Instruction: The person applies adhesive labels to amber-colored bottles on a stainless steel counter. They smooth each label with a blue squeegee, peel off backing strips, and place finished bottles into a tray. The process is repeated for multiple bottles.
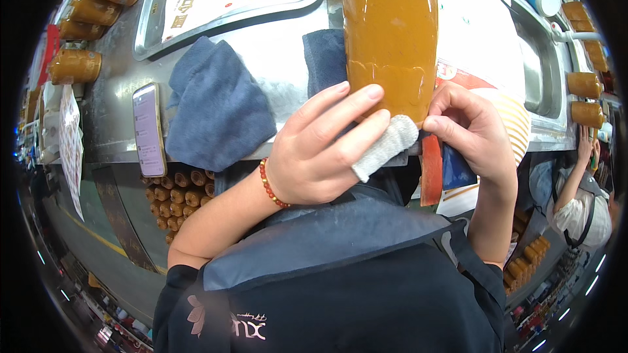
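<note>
A tall, glossy brown glazed vessel (390, 23) lies in front of me, its narrower end toward my body. My left hand (324, 147) rests its stretched, spread fingers against that near end. A grey knit sleeve (387, 147) covers one of its fingers, and a red bead bracelet (268, 183) circles the wrist. Thumb and forefinger of my right hand (468, 127) are pinched together at the vessel's lower right corner; what is between them is too small to make out. Just below this pinch hang a red strip (432, 170) and a dark blue piece (456, 167).
A crumpled blue cloth (219, 101) and a phone (149, 129) lie left on the metal table. Behind is a metal tray (147, 29) with printed sheets. Brown jars (75, 67) stand at both sides. At right are a sink (540, 72) and another person (585, 202).
</note>
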`<state>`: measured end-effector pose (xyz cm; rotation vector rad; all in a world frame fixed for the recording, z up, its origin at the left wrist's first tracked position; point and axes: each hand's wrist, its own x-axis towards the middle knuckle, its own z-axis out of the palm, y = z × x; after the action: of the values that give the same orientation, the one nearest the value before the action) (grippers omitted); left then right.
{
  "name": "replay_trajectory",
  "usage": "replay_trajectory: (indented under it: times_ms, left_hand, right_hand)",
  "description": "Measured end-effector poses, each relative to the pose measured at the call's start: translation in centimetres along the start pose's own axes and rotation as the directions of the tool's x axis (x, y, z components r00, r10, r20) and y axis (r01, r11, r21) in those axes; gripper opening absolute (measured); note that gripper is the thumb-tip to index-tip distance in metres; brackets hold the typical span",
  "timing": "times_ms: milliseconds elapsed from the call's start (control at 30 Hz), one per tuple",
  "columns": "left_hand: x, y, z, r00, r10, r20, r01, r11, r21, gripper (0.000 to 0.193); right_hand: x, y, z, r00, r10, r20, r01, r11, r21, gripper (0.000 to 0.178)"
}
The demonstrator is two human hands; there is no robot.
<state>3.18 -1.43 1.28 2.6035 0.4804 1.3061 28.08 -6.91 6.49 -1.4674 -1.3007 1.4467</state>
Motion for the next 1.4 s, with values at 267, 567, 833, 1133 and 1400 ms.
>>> replay_trajectory:
  times_ms: [267,567,833,1133,1400]
  left_hand:
    - [2.8,-0.2,2.0,0.998,0.057,-0.027,-0.055,0.996,0.071,0.056]
    - [3.2,-0.7,1.3,0.983,-0.185,0.017,0.185,0.982,-0.025,0.087]
    - [2.1,-1.2,0.7,0.972,-0.233,0.028,0.234,0.970,-0.070,0.095]
    - [1.0,-1.5,0.7,0.956,-0.293,0.003,0.288,0.939,-0.186,0.088]
    - [-1.6,-0.1,-0.8,0.999,-0.033,-0.002,0.032,0.995,-0.094,0.036]
  right_hand:
    - [-0.1,0.1,0.5,0.995,0.088,-0.046,-0.084,0.994,0.069,0.015]
    - [-1.4,-1.7,-0.1,0.998,0.018,-0.063,-0.024,0.996,-0.088,0.015]
    - [-1.1,-1.5,0.1,0.998,-0.014,-0.060,0.006,0.991,-0.136,0.015]
    - [-0.5,-1.2,0.4,0.997,-0.041,-0.059,0.028,0.978,-0.209,0.017]
    - [0.0,-0.3,0.3,0.999,0.006,-0.041,-0.011,0.992,-0.122,0.018]
